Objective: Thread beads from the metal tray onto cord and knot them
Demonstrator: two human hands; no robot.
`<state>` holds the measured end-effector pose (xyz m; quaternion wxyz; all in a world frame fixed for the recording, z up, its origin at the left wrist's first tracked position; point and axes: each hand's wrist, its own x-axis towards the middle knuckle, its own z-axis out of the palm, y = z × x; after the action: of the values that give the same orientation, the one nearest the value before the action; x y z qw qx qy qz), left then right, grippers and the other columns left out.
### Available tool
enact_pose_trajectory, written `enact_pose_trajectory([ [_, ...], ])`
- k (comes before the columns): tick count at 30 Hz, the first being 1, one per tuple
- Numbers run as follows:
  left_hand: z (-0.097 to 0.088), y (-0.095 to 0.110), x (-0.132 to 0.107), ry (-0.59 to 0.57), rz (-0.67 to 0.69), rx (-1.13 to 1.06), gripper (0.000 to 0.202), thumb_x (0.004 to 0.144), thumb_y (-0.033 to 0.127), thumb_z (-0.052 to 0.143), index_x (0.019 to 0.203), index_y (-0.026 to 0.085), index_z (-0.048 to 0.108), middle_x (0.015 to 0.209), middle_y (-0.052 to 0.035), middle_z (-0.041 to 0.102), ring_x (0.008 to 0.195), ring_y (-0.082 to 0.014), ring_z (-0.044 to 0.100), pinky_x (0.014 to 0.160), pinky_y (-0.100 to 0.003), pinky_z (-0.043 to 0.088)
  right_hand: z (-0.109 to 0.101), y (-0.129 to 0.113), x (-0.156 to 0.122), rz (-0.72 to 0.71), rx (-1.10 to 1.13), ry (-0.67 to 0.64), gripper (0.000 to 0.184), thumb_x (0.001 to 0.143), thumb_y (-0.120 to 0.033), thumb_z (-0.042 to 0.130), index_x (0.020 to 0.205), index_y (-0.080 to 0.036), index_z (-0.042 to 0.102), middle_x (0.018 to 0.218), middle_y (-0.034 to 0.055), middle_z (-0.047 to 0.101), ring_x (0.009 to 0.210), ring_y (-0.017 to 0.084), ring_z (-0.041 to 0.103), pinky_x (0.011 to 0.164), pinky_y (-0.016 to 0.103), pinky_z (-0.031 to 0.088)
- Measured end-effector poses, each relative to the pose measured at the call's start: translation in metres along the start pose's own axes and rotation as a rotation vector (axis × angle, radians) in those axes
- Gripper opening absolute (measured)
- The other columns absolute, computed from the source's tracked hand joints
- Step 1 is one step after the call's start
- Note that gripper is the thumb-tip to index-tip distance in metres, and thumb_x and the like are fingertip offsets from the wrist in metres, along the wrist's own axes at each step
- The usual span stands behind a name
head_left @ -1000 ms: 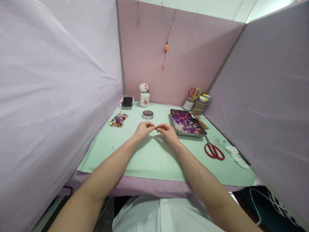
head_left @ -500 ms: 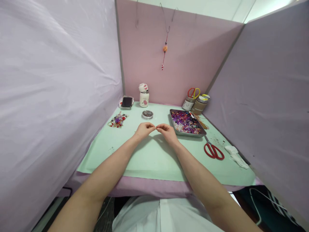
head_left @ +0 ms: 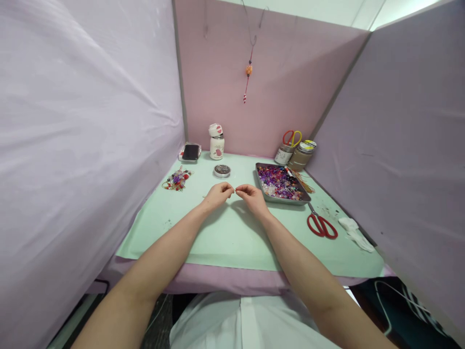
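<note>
My left hand (head_left: 217, 195) and my right hand (head_left: 251, 196) meet over the middle of the green mat (head_left: 232, 232), fingertips pinched together and almost touching. Each pinch holds something very small that I cannot make out; a thin wire seems to run from the left hand. A metal tray (head_left: 281, 198) full of purple, red and clear beads lies just right of my right hand. A small round tin (head_left: 222, 170) sits just beyond my hands.
Red scissors (head_left: 321, 226) lie right of the tray, white scraps (head_left: 356, 234) further right. A bead cluster (head_left: 177, 179), a phone (head_left: 191, 152) and a small bottle (head_left: 217, 141) stand at the back left. Two jars (head_left: 296, 152) with scissors stand back right. A beaded charm (head_left: 248, 72) hangs on the wall.
A tiny red bead seen between the fingertips one second ago no longer shows. The hands have barely moved; the view shifted slightly.
</note>
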<state>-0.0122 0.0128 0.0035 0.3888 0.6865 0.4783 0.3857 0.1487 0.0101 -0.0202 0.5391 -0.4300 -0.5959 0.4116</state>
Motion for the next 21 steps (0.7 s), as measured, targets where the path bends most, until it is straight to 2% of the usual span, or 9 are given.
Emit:
enact_pose_trajectory([
  [8, 0.0014, 0.0002, -0.0002, -0.010, 0.015, -0.026, 0.020, 0.072, 0.035, 0.052, 0.070, 0.016, 0.057, 0.062, 0.0028, 0.052, 0.056, -0.0100, 0.042, 0.056, -0.024, 0.034, 0.0006, -0.0034, -0.0019, -0.045, -0.091, -0.005, 0.024, 0.070, -0.041, 0.066, 0.079, -0.019, 0.066, 0.083, 0.0046, 0.068, 0.076, 0.017, 0.059, 0.076, 0.031, 0.047],
  [16, 0.0017, 0.0054, -0.0041, -0.066, -0.121, -0.248, 0.024, 0.071, 0.038, 0.056, 0.071, 0.014, 0.060, 0.064, 0.0016, 0.051, 0.048, -0.0062, 0.037, 0.048, -0.022, 0.027, 0.0020, -0.0027, -0.0045, -0.154, -0.156, -0.022, 0.023, 0.075, -0.041, 0.062, 0.082, -0.020, 0.066, 0.088, 0.0055, 0.066, 0.082, 0.018, 0.060, 0.075, 0.031, 0.048],
  [21, 0.0006, 0.0033, -0.0026, -0.061, -0.154, -0.357, 0.025, 0.070, 0.038, 0.062, 0.076, 0.013, 0.061, 0.064, 0.0024, 0.051, 0.043, -0.0033, 0.031, 0.044, -0.021, 0.022, -0.0002, -0.0021, -0.0042, -0.138, -0.186, 0.009, 0.030, 0.075, -0.041, 0.062, 0.097, -0.019, 0.064, 0.091, 0.0062, 0.065, 0.078, 0.017, 0.059, 0.070, 0.030, 0.048],
])
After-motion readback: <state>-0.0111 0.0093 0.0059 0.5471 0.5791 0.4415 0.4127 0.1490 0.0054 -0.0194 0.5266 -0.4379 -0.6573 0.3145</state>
